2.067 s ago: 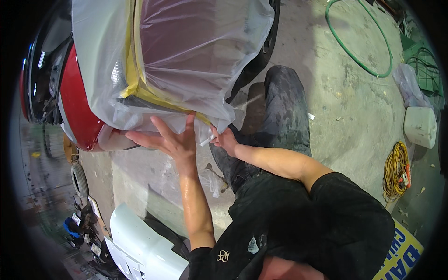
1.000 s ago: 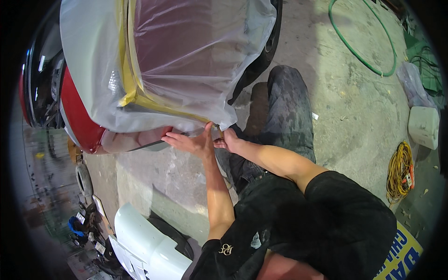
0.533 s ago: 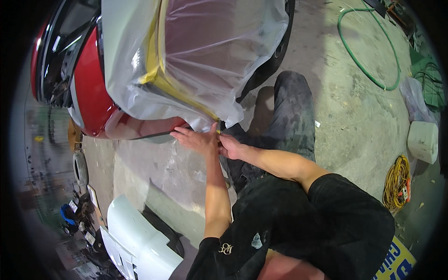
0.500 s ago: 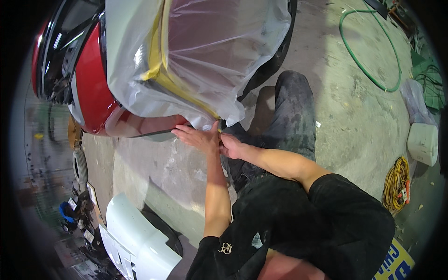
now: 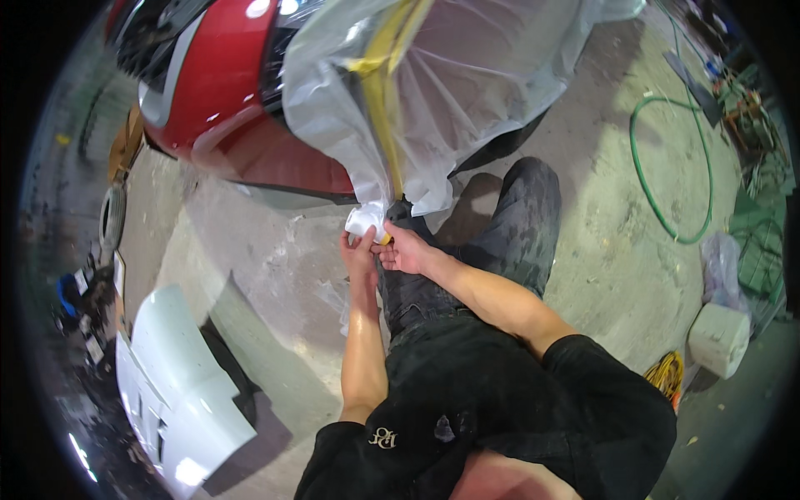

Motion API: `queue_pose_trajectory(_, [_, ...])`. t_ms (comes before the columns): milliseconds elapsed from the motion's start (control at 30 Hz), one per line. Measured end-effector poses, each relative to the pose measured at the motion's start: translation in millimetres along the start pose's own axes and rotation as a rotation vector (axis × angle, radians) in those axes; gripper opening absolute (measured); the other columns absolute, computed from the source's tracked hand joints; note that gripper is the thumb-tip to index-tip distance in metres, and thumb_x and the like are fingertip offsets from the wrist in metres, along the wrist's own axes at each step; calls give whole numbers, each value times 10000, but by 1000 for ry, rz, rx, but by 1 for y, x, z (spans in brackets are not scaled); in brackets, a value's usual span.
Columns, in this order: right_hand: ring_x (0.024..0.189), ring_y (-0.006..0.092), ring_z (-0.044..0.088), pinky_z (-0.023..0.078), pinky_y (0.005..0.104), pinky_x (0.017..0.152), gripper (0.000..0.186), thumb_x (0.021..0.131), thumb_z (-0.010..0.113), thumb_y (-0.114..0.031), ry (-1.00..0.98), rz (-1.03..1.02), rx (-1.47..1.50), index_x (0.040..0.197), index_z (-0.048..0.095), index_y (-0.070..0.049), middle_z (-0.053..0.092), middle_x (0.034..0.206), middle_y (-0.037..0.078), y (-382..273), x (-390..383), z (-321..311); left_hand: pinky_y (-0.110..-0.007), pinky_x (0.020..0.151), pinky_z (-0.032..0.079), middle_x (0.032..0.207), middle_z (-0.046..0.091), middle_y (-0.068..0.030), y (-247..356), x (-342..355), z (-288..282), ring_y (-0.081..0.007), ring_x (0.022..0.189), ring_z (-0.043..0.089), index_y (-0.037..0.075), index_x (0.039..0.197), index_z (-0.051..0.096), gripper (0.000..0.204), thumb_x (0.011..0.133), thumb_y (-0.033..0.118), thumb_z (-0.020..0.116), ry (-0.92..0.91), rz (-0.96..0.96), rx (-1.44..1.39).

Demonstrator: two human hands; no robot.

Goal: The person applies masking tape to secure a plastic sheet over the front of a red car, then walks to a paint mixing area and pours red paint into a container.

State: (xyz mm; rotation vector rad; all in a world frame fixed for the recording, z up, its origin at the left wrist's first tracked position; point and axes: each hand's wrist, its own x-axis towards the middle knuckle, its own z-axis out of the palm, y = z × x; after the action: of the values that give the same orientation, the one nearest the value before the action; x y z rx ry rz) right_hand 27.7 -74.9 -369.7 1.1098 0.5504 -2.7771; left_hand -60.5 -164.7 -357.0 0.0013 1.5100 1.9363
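Limp film, light touch

Translucent masking film (image 5: 479, 100) is hanging beside the red car (image 5: 221, 83). The left hand (image 5: 358, 256) is pinching a white piece (image 5: 364, 219) at its lower end; the right hand (image 5: 404, 250) is curling alongside, grip unclear. Yellow tape (image 5: 381, 54) is likely offering the tearable film's surest hold.

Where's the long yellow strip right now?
Top middle of the head view: the yellow strip runs down the plastic sheet, right of the red car panel, above the person's left hand and right hand.
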Motion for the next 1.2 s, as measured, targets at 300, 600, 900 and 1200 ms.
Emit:
queue_pose_trajectory(300, [933, 129, 578, 456, 351, 787, 523, 874, 719, -470, 328, -505, -387, 1228, 516, -143, 622, 1050, 5, -32, -15, 9, -377, 767, 566, 1184, 630, -83, -7, 10, 4, -209, 1035, 651, 116, 1295, 483, 504, 866, 75, 745, 22, 74, -68])
queue_pose_trajectory(600, [971, 138, 609, 455, 349, 855, 355, 823, 829, -275, 307, -422, -55, 1075, 609, -155, 665, 1021, -18, -43, 5, 15, -403, 764, 567, 1174, 602, -116, -14, 38, -16, -231, 1045, 624, 95, 1328, 378, 658, 823, 92, 801, 141, 145, -3])
queue_pose_trajectory(900, [881, 130, 657, 489, 296, 763, 264, 854, 800, -195, 288, -490, -28, 1037, 618, -141, 663, 958, -25, -39, 5, -4, -400, 754, 538, 1213, 569, -133, -23, 41, -17, -254, 1049, 615, 110, 1355, 337, 717, 813, 83, 807, 181, 59, -12])
queue_pose_trajectory(1200, [859, 176, 660, 515, 350, 750, 452, 784, 842, -224, 568, -862, -543, 1103, 579, -42, 670, 967, 58, -42, 10, -17, -381, 762, 534, 1260, 567, -133, -34, 50, -6, -239, 1076, 609, 117, 1394, 283, 710, 863, 59, 751, 163, 51, -75])
